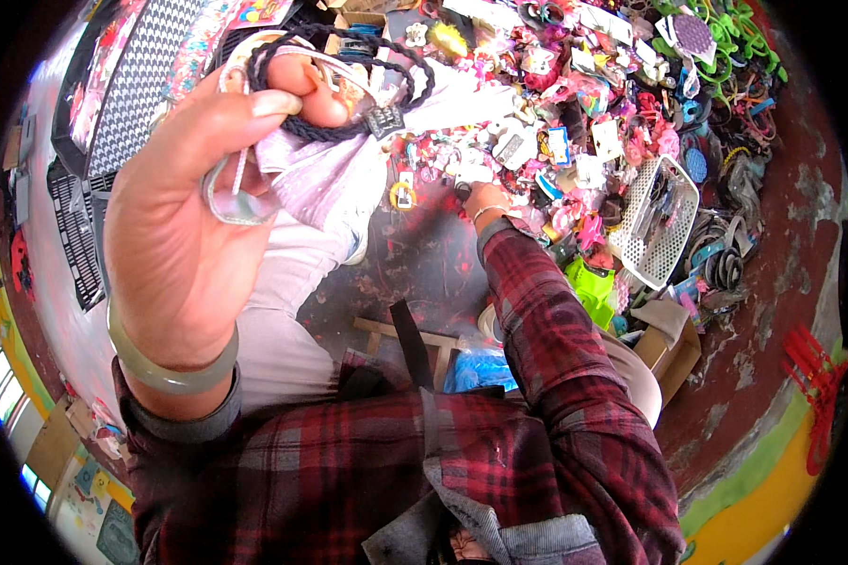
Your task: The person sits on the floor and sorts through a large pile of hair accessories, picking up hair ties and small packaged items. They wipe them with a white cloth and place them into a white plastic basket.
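Note:
My left hand [184, 235] is raised close up, fingers closed around a bunch of hair ties. Among them are black braided cord loops [325, 132] bearing a dark square charm [384, 121], along with thinner pale bands. A silvery-white loop [240, 205] dangles below the thumb. Farther off, my right hand [486, 200] reaches down to the near edge of a pile of hair accessories [537, 141]. Its fingers are bent at a small dark item [462, 191]; their tips are too small to show exactly what they hold.
A white perforated basket [628, 226] sits right of the pile. Bright green headbands [725, 56] lie at the far right. An open cardboard box [674, 353] stands near my right knee. On the left are a houndstooth-patterned panel [146, 75] and black slatted trays [75, 231].

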Demonstrator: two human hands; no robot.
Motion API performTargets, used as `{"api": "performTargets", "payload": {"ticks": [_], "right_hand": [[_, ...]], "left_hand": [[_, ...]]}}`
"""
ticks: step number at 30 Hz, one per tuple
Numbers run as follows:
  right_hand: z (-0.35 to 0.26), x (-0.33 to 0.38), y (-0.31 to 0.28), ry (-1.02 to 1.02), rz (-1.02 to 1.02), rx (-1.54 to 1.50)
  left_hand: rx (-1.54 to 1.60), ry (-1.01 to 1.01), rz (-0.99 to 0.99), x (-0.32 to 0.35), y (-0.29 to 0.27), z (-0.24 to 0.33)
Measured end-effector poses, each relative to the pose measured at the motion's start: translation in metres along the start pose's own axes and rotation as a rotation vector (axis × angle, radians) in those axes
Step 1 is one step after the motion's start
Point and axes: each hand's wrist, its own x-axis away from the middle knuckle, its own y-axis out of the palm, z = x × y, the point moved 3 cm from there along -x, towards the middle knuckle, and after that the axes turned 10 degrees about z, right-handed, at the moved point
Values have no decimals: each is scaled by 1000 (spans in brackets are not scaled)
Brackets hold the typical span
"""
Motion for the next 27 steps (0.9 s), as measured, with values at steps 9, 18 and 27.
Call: {"api": "performTargets", "payload": {"ticks": [9, 18, 27], "right_hand": [[12, 52, 14, -119, 201, -512], [72, 56, -37, 103, 426, -125], [76, 13, -68, 92, 206, 67]], "left_hand": [[102, 17, -82, 4, 5, -2], [92, 59, -137, 2, 13, -8], [77, 58, -111, -1, 15, -10]]}}
